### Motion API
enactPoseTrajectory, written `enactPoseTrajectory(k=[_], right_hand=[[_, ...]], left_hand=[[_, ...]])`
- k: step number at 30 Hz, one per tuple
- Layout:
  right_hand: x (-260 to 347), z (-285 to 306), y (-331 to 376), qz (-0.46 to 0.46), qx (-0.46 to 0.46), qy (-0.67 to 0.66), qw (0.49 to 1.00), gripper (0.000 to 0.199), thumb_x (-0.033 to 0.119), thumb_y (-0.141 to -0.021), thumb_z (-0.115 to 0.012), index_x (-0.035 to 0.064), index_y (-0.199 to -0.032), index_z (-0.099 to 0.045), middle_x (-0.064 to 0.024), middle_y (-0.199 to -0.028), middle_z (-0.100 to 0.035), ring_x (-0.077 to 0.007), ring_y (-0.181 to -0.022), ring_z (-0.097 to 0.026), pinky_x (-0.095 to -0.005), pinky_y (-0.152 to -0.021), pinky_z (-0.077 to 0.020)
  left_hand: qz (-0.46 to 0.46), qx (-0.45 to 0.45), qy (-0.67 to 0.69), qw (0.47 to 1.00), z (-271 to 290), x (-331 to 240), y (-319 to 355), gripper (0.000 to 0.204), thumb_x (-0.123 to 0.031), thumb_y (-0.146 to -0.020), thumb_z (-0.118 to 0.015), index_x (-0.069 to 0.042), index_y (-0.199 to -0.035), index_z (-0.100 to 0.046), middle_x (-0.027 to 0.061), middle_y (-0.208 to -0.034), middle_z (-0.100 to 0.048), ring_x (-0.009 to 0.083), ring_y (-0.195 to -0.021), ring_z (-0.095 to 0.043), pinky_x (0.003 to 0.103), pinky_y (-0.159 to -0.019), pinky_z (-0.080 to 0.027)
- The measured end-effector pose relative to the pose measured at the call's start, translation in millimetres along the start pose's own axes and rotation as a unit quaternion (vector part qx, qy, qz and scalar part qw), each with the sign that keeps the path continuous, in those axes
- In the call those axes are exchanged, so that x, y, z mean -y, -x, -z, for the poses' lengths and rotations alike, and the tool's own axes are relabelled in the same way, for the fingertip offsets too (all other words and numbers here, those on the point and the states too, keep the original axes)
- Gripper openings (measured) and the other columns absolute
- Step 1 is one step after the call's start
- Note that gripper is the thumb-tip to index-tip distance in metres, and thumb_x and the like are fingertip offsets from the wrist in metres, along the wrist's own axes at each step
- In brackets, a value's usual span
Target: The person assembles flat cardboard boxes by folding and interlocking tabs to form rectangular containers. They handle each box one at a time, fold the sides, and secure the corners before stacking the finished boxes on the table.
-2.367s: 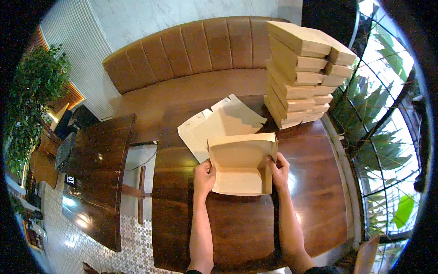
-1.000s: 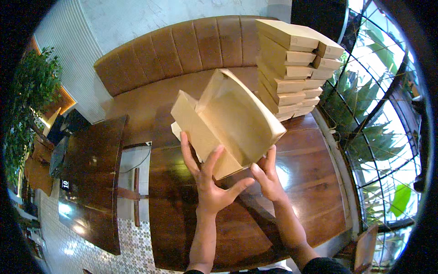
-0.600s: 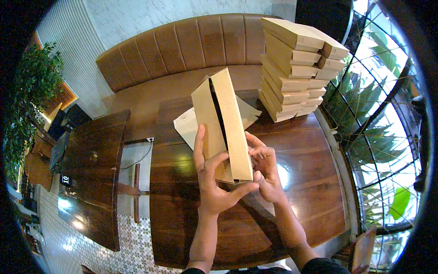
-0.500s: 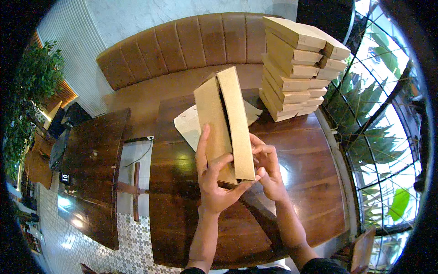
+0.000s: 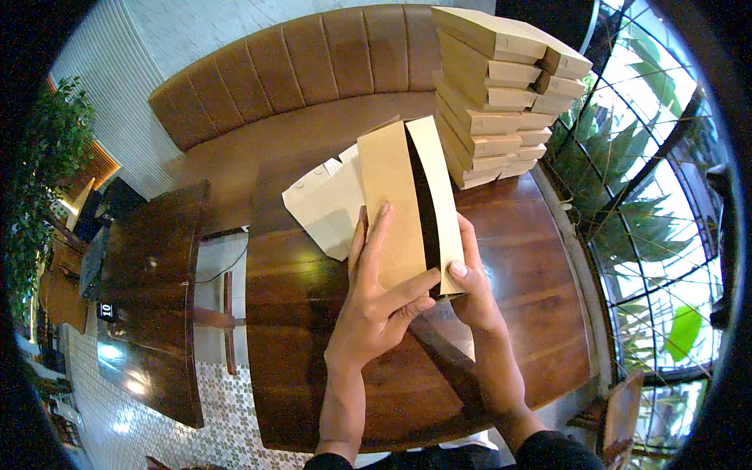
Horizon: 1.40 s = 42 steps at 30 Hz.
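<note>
Above the table I hold a brown cardboard box (image 5: 389,180), tilted, with a long dark gap between its body and a flap (image 5: 439,188) on the right. My left hand (image 5: 376,294) grips the box's left side and lower end, its fingers spread along the panel. At the lower right, my right hand (image 5: 471,278) pinches the flap, thumb on its outer face and the other fingers mostly hidden behind. Behind the held box, a flat piece of cardboard (image 5: 325,207) with notched edges lies on the table.
A tall stack of folded cardboard boxes (image 5: 501,94) stands at the table's far right. The dark wooden table (image 5: 313,376) spreads under my arms, with a curved brown bench (image 5: 298,70) beyond it. Another table (image 5: 149,298) is at left, and a gridded window (image 5: 650,235) at right.
The box has turned so its broad panel shows more, and the gap beside the flap has widened. My right thumb now lies on the flap's outer face. The view has shifted slightly.
</note>
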State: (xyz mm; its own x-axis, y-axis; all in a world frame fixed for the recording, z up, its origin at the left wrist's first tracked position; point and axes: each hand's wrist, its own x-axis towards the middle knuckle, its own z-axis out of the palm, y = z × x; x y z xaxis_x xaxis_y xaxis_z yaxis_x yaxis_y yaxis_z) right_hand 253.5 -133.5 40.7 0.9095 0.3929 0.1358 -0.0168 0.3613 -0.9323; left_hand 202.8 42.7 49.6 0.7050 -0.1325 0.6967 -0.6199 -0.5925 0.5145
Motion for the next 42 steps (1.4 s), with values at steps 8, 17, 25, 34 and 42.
enactPoseTrajectory(k=[8,17,25,34,42], right_hand=[[-3,-1,2,0.022,0.05,0.004,0.999,0.097,0.043,-0.089,-0.072,0.012,-0.165,-0.02,-0.0186,-0.162,-0.033,-0.0341,-0.152,-0.031,-0.0485,-0.124,-0.026],[-11,-5,2,0.042,-0.023,0.047,0.998,0.097,0.039,-0.091,-0.072,0.013,-0.164,-0.013,-0.0209,-0.162,-0.031,-0.0357,-0.153,-0.03,-0.0502,-0.126,-0.0239],[-18,11,-9,0.187,0.231,0.107,0.949,0.097,0.025,-0.071,-0.091,0.0138,-0.148,-0.033,-0.0243,-0.163,-0.025,-0.0402,-0.157,-0.02,-0.0528,-0.126,-0.0179],[-42,-13,11,0.169,0.132,0.07,0.974,0.113,0.065,-0.092,-0.069,0.0122,-0.167,-0.003,-0.0267,-0.17,-0.009,-0.0432,-0.159,-0.01,-0.0596,-0.127,-0.0149],[-37,-10,-11,0.374,0.085,0.032,0.923,0.094,0.069,-0.094,-0.062,0.0173,-0.165,-0.028,-0.0299,-0.168,-0.013,-0.0479,-0.155,-0.023,-0.0623,-0.123,-0.0274]], left_hand=[[0.026,-0.077,-0.039,0.996,-8,-5,0,0.028,-0.025,-0.083,-0.081,-0.026,-0.11,-0.085,0.0191,-0.164,-0.042,0.0525,-0.151,-0.033,0.057,-0.123,-0.032],[0.01,-0.005,0.096,0.995,-11,-7,1,0.05,-0.023,-0.102,-0.064,0.004,-0.144,-0.059,0.0194,-0.161,-0.046,0.0538,-0.153,-0.03,0.06,-0.125,-0.026],[0.104,-0.26,0.336,0.899,-3,5,9,0.117,-0.056,-0.077,-0.09,-0.009,-0.163,-0.026,0.0235,-0.162,-0.032,0.0369,-0.15,-0.037,0.052,-0.122,-0.034],[-0.021,-0.197,0.156,0.968,-14,13,2,0.068,-0.036,-0.08,-0.085,-0.018,-0.137,-0.052,0.0273,-0.162,-0.03,0.0452,-0.145,-0.041,0.056,-0.117,-0.039],[-0.025,-0.199,0.232,0.952,-41,4,-1,0.053,-0.04,-0.085,-0.083,-0.017,-0.122,-0.054,0.028,-0.156,-0.036,0.0452,-0.14,-0.046,0.057,-0.114,-0.042]])
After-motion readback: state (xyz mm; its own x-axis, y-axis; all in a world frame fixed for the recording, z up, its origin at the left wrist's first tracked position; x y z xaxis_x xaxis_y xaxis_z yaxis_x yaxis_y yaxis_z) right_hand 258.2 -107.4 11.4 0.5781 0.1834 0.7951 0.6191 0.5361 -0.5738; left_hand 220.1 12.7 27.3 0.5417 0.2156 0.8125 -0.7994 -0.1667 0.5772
